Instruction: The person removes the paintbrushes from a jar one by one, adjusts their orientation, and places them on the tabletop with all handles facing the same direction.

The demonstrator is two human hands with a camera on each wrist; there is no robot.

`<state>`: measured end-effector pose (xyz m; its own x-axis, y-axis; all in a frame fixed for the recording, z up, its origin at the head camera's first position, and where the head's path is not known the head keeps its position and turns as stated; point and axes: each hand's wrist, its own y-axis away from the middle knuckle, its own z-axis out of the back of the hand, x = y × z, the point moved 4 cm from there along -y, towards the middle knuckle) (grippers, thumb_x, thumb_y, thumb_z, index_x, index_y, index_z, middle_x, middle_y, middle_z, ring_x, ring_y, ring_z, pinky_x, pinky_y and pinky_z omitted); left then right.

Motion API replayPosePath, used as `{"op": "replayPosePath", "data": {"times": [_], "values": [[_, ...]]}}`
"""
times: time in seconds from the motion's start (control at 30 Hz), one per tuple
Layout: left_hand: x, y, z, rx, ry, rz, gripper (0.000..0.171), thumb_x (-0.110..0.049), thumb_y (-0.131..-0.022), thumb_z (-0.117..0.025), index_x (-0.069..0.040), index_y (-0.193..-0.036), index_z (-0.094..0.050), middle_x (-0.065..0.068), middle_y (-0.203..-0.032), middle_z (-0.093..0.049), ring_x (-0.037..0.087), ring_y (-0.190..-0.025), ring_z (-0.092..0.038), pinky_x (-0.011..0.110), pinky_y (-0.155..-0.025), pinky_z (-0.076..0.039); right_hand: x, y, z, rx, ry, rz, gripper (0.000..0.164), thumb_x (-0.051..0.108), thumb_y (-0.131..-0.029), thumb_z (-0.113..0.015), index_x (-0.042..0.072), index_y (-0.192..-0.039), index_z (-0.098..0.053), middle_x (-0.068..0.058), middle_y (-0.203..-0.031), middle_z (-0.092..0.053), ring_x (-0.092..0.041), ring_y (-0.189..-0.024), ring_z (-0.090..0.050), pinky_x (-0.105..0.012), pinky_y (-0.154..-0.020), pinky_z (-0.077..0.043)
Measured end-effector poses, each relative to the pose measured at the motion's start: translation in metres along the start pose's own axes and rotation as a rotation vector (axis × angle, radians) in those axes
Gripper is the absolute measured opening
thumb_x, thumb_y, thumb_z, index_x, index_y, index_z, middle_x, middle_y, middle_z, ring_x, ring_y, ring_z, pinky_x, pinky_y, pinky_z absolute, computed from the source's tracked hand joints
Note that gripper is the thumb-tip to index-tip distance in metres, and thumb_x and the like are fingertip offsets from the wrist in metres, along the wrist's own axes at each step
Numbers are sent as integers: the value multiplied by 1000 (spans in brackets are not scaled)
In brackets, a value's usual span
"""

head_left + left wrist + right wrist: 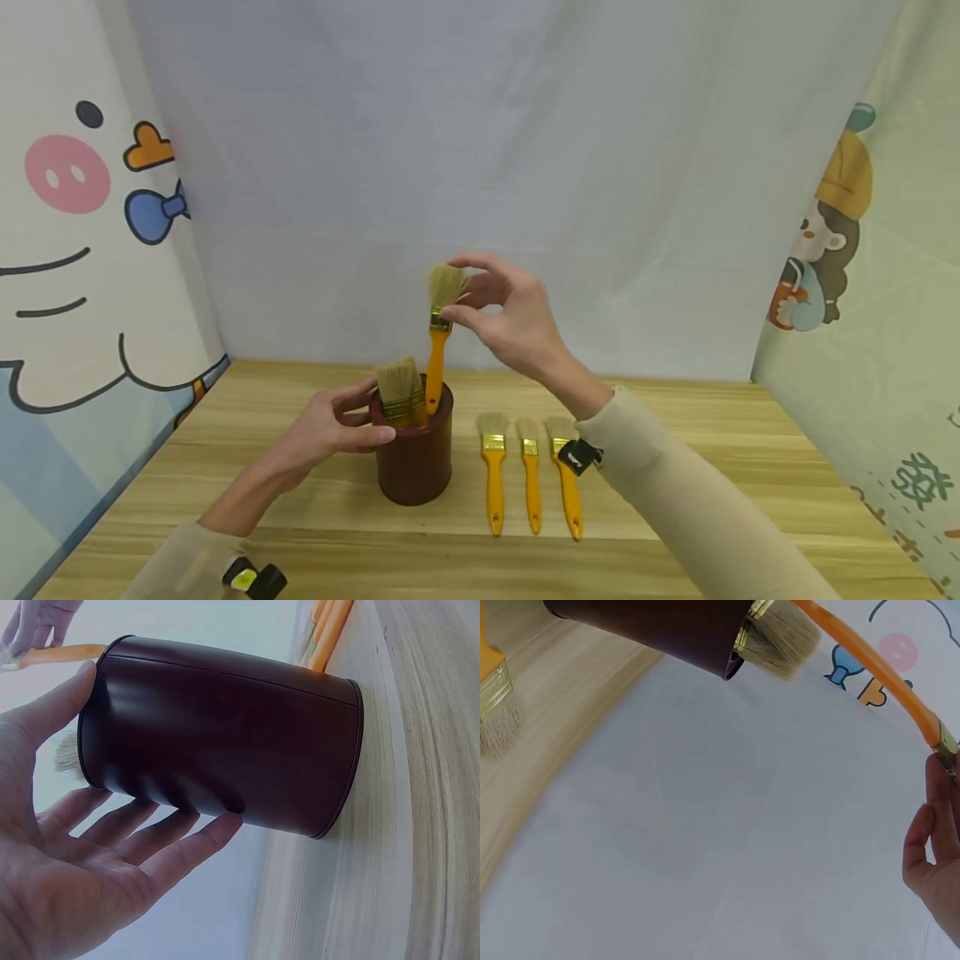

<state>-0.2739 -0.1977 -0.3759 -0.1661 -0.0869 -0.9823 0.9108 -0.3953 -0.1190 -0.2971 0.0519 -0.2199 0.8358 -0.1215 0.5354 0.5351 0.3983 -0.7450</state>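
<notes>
A dark brown cylindrical cup (415,467) stands upright on the table. My left hand (322,433) holds it near the rim, thumb on the near side and fingers around the far side. In the left wrist view, the fingertips (229,819) rest against its wall. Wide paintbrush bristles (400,379) stick up from the cup, their handles hidden inside. My right hand (510,312) pinches another paintbrush (436,358) by its metal band, bristles up. Its orange handle hangs down, the tip overlapping the cup's opening in the head view.
Right of the cup, three orange-handled paintbrushes lie side by side with bristles away from me: a left one (493,467), a narrower middle one (531,475) and a right one (567,492), partly behind the right wrist's strap. A pale curtain (480,167) hangs behind the wooden table (675,483).
</notes>
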Motion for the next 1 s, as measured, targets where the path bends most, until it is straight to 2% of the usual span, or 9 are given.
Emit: {"op": "replayPosePath", "data": {"times": [0.23,0.5,0.77,1.0], "values": [[2,1,-2,-4,6,10,95,-15,-92,-83,1,-166,-25,32,-164,-31,52,-144,-39,44,-93,-60,-3,4,15,-10,1,-34,47,-4,-89,-83,4,-134,-68,-5,-93,-77,-16,-82,-76,-37,-86,-59],[1,2,-1,2,5,3,95,-15,-93,-81,2,-166,-23,33,-164,-28,52,-143,-40,44,-93,-60,-11,16,30,-4,-17,-89,47,-7,-88,-82,1,-132,-68,-9,-91,-76,-22,-81,-77,-40,-77,-62],[-1,1,-1,6,-4,5,96,-15,-93,-82,2,-166,-22,33,-165,-27,53,-145,-37,43,-93,-60,-30,39,40,4,-17,-190,47,-8,-87,-83,-1,-131,-69,-13,-92,-76,-26,-82,-77,-40,-75,-62],[-1,0,-1,5,-13,3,95,-16,-94,-81,1,-167,-23,33,-165,-27,54,-145,-36,44,-93,-60,-47,62,51,20,40,-271,47,-6,-88,-83,1,-132,-68,-13,-96,-76,-26,-84,-76,-33,-75,-62]]}}
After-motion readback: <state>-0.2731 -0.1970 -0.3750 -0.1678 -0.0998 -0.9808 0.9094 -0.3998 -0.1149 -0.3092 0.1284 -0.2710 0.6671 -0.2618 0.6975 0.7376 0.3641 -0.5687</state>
